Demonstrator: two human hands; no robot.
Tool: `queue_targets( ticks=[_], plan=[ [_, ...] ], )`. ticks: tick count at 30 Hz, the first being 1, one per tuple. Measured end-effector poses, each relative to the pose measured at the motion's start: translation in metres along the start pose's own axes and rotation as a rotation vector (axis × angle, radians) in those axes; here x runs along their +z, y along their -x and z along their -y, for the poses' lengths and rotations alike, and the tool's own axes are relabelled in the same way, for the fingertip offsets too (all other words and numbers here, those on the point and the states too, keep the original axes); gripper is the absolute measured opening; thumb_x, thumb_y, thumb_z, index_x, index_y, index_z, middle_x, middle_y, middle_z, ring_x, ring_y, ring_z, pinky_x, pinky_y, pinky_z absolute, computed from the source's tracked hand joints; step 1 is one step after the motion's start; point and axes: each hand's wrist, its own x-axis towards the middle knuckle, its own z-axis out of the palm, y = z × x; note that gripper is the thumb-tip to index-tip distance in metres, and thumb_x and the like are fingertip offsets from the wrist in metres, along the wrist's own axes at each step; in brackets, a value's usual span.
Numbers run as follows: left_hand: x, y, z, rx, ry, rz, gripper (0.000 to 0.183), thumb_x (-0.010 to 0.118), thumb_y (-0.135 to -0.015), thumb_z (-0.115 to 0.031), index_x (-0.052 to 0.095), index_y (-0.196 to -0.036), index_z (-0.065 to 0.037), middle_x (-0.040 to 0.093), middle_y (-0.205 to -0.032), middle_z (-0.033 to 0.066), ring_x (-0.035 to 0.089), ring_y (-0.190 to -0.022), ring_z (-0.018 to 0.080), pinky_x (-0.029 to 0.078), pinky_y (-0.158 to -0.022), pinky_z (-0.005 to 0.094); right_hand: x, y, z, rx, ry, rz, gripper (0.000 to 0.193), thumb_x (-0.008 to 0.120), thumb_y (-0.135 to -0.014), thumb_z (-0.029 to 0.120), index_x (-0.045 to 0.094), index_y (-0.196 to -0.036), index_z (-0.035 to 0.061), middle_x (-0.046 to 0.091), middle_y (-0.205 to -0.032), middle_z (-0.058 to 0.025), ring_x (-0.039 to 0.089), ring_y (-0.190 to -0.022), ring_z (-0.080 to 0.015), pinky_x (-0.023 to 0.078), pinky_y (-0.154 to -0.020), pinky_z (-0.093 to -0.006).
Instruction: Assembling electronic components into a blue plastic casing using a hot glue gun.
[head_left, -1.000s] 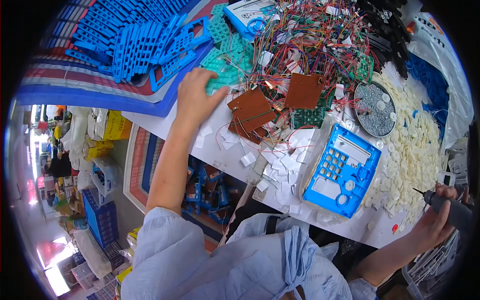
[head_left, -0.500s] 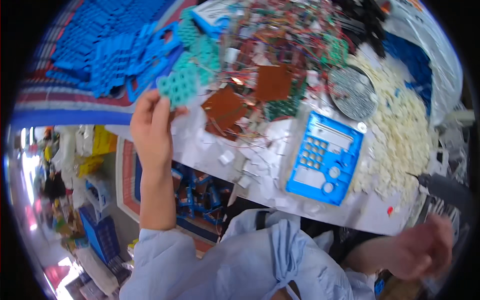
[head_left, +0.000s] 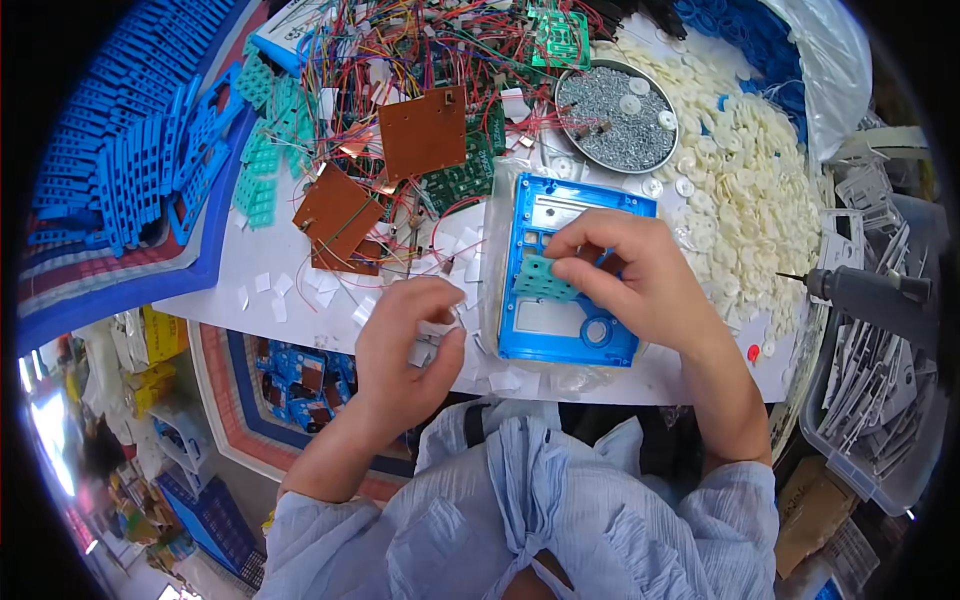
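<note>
A blue plastic casing [head_left: 572, 350] lies on the table in front of me, its inner side with posts and rows of key holes facing up. My right hand [head_left: 640, 280] pinches a teal rubber keypad [head_left: 541, 279] at its right edge, over the key-hole area of the casing. Left of the casing, above scattered white paper pieces [head_left: 325, 283], hovers my left hand [head_left: 408, 345]. Its fingers are curved, with a gap between thumb and forefinger and nothing visible held.
Brown circuit boards [head_left: 423, 133] with tangled wires lie behind. A round tin of screws [head_left: 655, 155] stands beside a heap of cream discs [head_left: 760, 190]. More teal keypads [head_left: 262, 165] and stacked blue frames [head_left: 150, 175] sit left. A power screwdriver [head_left: 870, 290] hangs at the right edge.
The teal keypad has gone from my left hand at the far left to my right hand over the casing. Both hands have come in toward the middle.
</note>
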Motion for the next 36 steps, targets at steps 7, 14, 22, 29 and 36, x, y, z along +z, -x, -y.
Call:
queue_targets(
  ticks=[7, 14, 22, 29, 36],
  plan=[
    [0.011, -0.013, 0.006, 0.199, -0.076, 0.043, 0.031, 0.069, -0.076, 0.008, 0.068, -0.106, 0.0, 0.067, -0.104, 0.0148, 0.065, -0.087, 0.029, 0.053, -0.077, 0.0361, -0.006, -0.002, 0.003, 0.067, -0.066, 0.146, 0.011, 0.073, -0.09, 0.007, 0.072, -0.1, 0.0019, 0.067, -0.085, -0.0033, 0.061, -0.07, -0.0096, 0.048, -0.061, -0.026],
    [0.023, -0.019, 0.018, 0.294, -0.175, 0.093, 0.038, 0.074, -0.072, 0.001, 0.068, -0.109, -0.007, 0.065, -0.103, 0.0091, 0.064, -0.084, 0.0291, 0.051, -0.072, 0.0409, 0.007, -0.014, -0.015, -0.15, 0.255, -0.054, 0.012, 0.073, -0.087, 0.005, 0.07, -0.098, 0.0014, 0.067, -0.086, -0.0096, 0.064, -0.068, -0.019, 0.05, -0.061, -0.0309],
    [0.03, -0.024, 0.023, 0.331, -0.23, 0.147, 0.033, 0.073, -0.071, 0.001, 0.073, -0.103, -0.006, 0.064, -0.096, 0.0092, 0.064, -0.082, 0.0265, 0.051, -0.071, 0.0386, 0.005, -0.017, -0.019, -0.217, 0.353, -0.09, 0.015, 0.075, -0.086, 0.004, 0.07, -0.1, 0.0021, 0.066, -0.088, -0.0096, 0.067, -0.073, -0.0231, 0.052, -0.063, -0.0313],
    [0.007, -0.02, 0.022, 0.28, -0.288, 0.049, 0.032, 0.075, -0.071, 0.002, 0.07, -0.102, -0.007, 0.064, -0.101, 0.0086, 0.064, -0.087, 0.0282, 0.051, -0.073, 0.0416, -0.001, 0.002, 0.001, -0.271, 0.403, -0.24, 0.021, 0.078, -0.082, 0.009, 0.071, -0.102, 0.0048, 0.068, -0.095, -0.0115, 0.068, -0.078, -0.031, 0.055, -0.068, -0.0373],
    [-0.086, -0.049, 0.062, 0.015, -0.769, -0.188, 0.059, 0.09, -0.069, -0.021, 0.061, -0.117, -0.001, 0.063, -0.109, 0.0178, 0.063, -0.096, 0.0354, 0.05, -0.083, 0.045, -0.001, 0.043, 0.015, -0.09, 0.273, -0.212, 0.017, 0.078, -0.08, 0.003, 0.072, -0.096, 0.0024, 0.069, -0.094, -0.0118, 0.069, -0.079, -0.0269, 0.054, -0.066, -0.0333]
  ],
)
